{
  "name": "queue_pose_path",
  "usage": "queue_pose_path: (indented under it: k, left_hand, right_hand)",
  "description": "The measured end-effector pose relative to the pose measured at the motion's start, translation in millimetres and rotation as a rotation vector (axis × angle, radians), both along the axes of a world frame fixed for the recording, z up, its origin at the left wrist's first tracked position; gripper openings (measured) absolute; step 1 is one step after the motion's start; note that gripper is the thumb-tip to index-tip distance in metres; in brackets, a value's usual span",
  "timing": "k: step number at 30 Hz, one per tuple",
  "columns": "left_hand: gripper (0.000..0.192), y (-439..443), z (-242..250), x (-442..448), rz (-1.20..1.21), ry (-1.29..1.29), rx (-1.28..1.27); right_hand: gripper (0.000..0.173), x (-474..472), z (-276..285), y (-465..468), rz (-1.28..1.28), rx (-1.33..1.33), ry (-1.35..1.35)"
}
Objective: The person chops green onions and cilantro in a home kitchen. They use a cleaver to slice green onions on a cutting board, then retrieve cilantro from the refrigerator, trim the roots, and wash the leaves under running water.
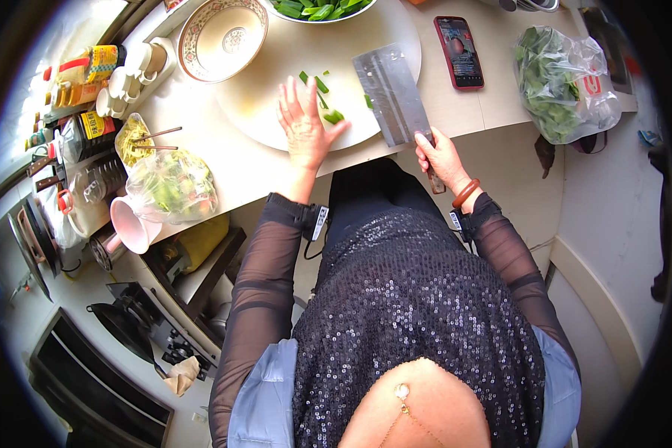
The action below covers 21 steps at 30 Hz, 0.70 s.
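Note:
My right hand (443,157) grips the handle of a cleaver (395,95), whose broad blade lies over the right part of a round white cutting board (246,120). Spread flat with fingers apart, my left hand (305,131) is over the board's near part and holds nothing. Beside its fingertips and thumb are a few cut green pieces (333,116); another green bit (368,101) touches the blade's left edge. At the board's far edge stands a bowl of cut green leaves (319,10), partly out of view. A patterned bowl (222,39) sits at the board's upper left.
A phone (459,53) and a plastic bag of leafy greens (563,84) lie to the right. On the left are another bag of vegetables (173,185), a pink container (134,224), a bag with chopsticks (133,140), white cups (126,84) and several sauce bottles (92,131).

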<state>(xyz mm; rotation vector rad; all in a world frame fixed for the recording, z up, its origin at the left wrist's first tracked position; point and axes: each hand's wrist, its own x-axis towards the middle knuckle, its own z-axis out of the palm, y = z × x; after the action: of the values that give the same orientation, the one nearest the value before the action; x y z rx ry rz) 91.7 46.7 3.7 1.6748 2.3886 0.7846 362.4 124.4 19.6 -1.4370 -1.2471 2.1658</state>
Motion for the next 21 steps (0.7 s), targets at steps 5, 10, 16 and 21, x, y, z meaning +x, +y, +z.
queue_pose_path:
  k: [5, 10, 16, 21]
  left_hand:
    - [0.089, 21.3, -13.4, -10.8, 0.148, -0.126, 0.051]
    - [0.073, 29.9, -18.0, 4.4, 0.149, -0.062, 0.067]
    - [0.066, 40.9, 10.0, 27.2, 0.086, -0.3, 0.207]
    - [0.041, 67.5, 64.6, 31.0, -0.024, -0.33, 0.361]
  right_hand:
    - [0.021, -24.4, -0.9, -5.7, -0.004, 0.026, -0.041]
    - [0.022, -62.9, -1.0, -26.0, 0.058, 0.06, -0.089]
    - [0.019, -93.7, 19.4, -41.1, 0.092, -0.025, -0.025]
    - [0.018, -82.0, 76.9, -21.9, 0.035, 0.072, -0.021]
